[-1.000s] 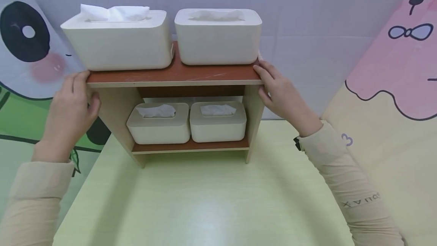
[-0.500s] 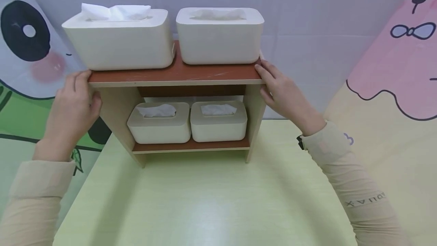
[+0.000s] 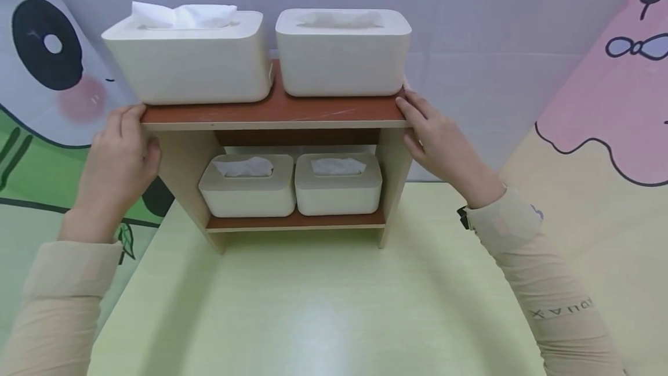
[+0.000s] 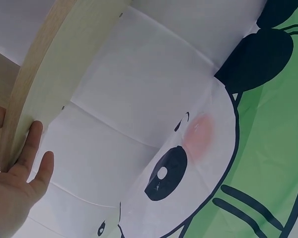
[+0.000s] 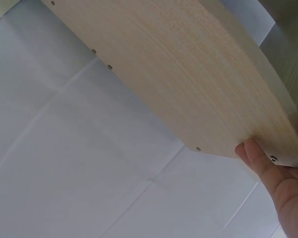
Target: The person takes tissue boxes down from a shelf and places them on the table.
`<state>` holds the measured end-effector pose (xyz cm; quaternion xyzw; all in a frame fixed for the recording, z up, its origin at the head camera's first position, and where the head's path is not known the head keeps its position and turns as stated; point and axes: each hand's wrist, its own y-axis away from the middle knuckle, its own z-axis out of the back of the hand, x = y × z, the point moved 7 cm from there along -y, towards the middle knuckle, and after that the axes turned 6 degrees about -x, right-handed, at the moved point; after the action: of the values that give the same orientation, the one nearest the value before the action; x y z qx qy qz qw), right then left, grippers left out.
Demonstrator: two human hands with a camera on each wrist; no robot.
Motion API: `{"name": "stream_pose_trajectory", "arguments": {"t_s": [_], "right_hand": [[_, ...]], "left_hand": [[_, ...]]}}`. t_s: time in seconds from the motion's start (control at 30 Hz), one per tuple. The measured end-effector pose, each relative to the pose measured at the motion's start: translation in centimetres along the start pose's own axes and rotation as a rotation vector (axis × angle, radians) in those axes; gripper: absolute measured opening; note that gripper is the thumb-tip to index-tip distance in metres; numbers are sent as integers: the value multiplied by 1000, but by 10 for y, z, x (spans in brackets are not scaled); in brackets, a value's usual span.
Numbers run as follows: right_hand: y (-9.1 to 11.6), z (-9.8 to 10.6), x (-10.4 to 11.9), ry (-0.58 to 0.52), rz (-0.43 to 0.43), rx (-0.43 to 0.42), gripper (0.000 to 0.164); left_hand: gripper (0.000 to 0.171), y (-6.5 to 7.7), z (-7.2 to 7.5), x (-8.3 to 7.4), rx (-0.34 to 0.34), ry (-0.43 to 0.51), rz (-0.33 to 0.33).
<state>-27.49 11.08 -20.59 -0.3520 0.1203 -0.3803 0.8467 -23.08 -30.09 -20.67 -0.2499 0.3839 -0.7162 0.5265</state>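
A small two-tier wooden shelf (image 3: 292,114) with reddish-brown boards and pale side panels stands upright on the table. Its upper left corner is held by my left hand (image 3: 112,164); in the left wrist view the fingers (image 4: 32,144) lie along the outer side panel, with the thumb around the front edge. My right hand (image 3: 443,147) grips the opposite upper corner, fingers (image 5: 258,158) against the outside of that panel. On the top board sit two white tissue boxes, a left one (image 3: 193,71) and a right one (image 3: 341,65). Below are two smaller tissue boxes, left (image 3: 247,193) and right (image 3: 339,193).
The pale green table (image 3: 313,295) stretches out in front of the shelf. Behind it hangs a plain whitish backdrop (image 3: 469,28). Cartoon-printed cloth (image 3: 47,97) covers the left side, and a pink and cream print (image 3: 600,109) the right.
The whole head view has shifted slightly, so shelf, hands and backdrop appear a little further right and up. Both hands keep their places on the shelf's corners.
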Motion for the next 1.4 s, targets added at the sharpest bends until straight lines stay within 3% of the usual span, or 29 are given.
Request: {"name": "stream_pose_trajectory", "arguments": {"t_s": [0.4, 0.6, 0.9, 1.4], "right_hand": [[18, 17, -8, -29, 7, -20, 48], [23, 21, -17, -25, -11, -17, 49], [29, 29, -27, -29, -22, -39, 50], [32, 34, -38, 8, -81, -69, 50]], "left_hand": [[48, 8, 10, -32, -6, 2, 5], [48, 6, 7, -41, 19, 0, 6], [47, 2, 2, -52, -6, -1, -29], [46, -13, -20, -54, -58, 43, -55]]}}
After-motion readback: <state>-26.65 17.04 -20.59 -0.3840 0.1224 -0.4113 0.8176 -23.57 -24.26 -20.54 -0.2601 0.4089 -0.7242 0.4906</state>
